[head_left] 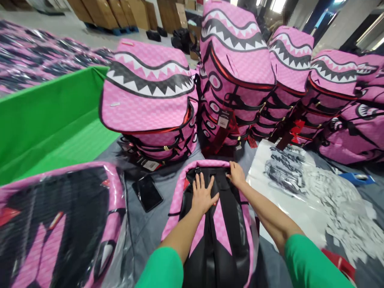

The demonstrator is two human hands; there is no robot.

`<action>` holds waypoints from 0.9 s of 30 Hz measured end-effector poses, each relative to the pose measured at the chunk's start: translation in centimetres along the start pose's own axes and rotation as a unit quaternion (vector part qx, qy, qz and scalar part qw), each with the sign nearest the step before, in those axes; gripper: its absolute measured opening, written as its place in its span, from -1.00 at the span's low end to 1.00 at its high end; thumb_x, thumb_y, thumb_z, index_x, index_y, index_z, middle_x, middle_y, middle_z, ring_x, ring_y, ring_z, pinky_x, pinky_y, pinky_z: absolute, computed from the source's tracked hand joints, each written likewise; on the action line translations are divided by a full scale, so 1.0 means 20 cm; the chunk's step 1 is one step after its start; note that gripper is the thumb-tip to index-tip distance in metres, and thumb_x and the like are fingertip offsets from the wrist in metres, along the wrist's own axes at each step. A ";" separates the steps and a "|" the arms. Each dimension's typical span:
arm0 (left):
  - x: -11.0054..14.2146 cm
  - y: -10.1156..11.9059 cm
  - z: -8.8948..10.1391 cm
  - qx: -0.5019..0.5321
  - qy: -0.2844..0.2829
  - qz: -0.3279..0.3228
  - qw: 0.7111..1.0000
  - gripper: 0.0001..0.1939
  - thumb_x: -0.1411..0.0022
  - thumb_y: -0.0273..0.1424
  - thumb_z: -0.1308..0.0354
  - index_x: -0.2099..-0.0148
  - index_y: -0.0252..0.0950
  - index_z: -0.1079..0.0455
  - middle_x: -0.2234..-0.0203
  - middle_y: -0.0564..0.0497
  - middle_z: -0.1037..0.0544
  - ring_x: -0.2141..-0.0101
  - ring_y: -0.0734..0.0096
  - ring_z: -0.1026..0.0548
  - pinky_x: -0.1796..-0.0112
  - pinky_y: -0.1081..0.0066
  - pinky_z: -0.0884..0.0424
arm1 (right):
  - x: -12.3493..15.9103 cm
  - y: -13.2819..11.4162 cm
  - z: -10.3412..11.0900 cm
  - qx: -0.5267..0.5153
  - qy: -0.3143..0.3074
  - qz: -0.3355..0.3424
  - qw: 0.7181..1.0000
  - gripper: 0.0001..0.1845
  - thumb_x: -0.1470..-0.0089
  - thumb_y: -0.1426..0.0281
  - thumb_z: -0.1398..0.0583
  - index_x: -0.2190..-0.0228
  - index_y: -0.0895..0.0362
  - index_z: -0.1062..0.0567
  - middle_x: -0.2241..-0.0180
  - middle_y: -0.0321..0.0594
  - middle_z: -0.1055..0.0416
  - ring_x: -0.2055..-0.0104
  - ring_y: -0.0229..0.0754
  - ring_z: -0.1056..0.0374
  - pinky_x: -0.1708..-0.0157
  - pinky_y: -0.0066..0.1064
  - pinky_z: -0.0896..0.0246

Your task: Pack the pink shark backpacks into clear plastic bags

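Observation:
A black and pink backpack lies in front of me with its strap side up. My left hand is flat on its upper part, fingers spread and holding nothing. At the bag's top right corner, my right hand has its fingers curled over the pink edge, gripping it. The fingertips there are partly hidden. A dark phone rests on the grey cloth left of the bag. Further left is another backpack in clear plastic wrap.
Stacks of pink shark-mouth backpacks stand behind the bag. To the right lie a clear bag of black cords, a heap of white strings and a blue tape dispenser. A green-lined bin is at the left.

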State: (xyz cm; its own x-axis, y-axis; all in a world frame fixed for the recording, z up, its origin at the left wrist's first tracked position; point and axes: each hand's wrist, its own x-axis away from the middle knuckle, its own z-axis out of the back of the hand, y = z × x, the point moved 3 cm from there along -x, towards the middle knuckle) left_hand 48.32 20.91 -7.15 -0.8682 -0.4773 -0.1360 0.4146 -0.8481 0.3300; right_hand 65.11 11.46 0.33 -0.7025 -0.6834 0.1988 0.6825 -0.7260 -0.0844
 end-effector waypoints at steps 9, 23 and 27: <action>-0.19 0.00 0.03 0.064 0.011 0.028 0.997 -0.37 -0.38 -0.19 -0.08 -0.42 -0.26 -0.16 -0.44 -0.29 0.06 -0.42 -0.24 0.23 -0.32 -0.22 0.11 | 0.85 -0.27 -0.40 0.002 0.110 0.150 0.982 -0.31 -0.32 0.12 -0.07 -0.34 0.20 -0.18 -0.40 0.10 0.01 -0.45 0.13 0.19 -0.39 0.09 0.31; 0.63 0.20 0.06 0.044 -0.194 -0.412 0.889 -0.85 -0.31 -0.36 -0.11 0.26 -0.30 -0.46 0.39 -0.04 -0.47 0.27 0.27 -0.39 0.06 0.21 -0.30 | 0.64 -0.19 -0.62 -0.091 0.181 0.126 0.971 -0.51 -0.35 0.43 0.04 -0.24 0.12 -0.33 -0.31 -0.09 -0.21 -0.38 -0.10 0.00 -0.40 -0.06 0.24; 0.63 0.11 -0.09 0.040 -0.169 -0.432 0.885 -0.82 -0.31 -0.38 -0.06 0.25 -0.28 -0.48 0.41 -0.05 -0.46 0.26 0.25 -0.39 0.02 0.21 -0.30 | 0.64 -0.18 -0.57 -0.111 0.188 0.119 0.969 -0.53 -0.36 0.43 0.06 -0.21 0.13 -0.37 -0.28 -0.07 -0.25 -0.37 -0.10 -0.02 -0.39 -0.04 0.20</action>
State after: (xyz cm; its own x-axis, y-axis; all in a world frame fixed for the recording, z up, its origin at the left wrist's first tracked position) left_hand 38.83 12.62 -9.76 -0.8893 0.4491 -0.0862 -0.4526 -0.8374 0.3066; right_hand 51.31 4.53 -7.88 -0.5825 -0.7830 -0.2181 0.8034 -0.5138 -0.3010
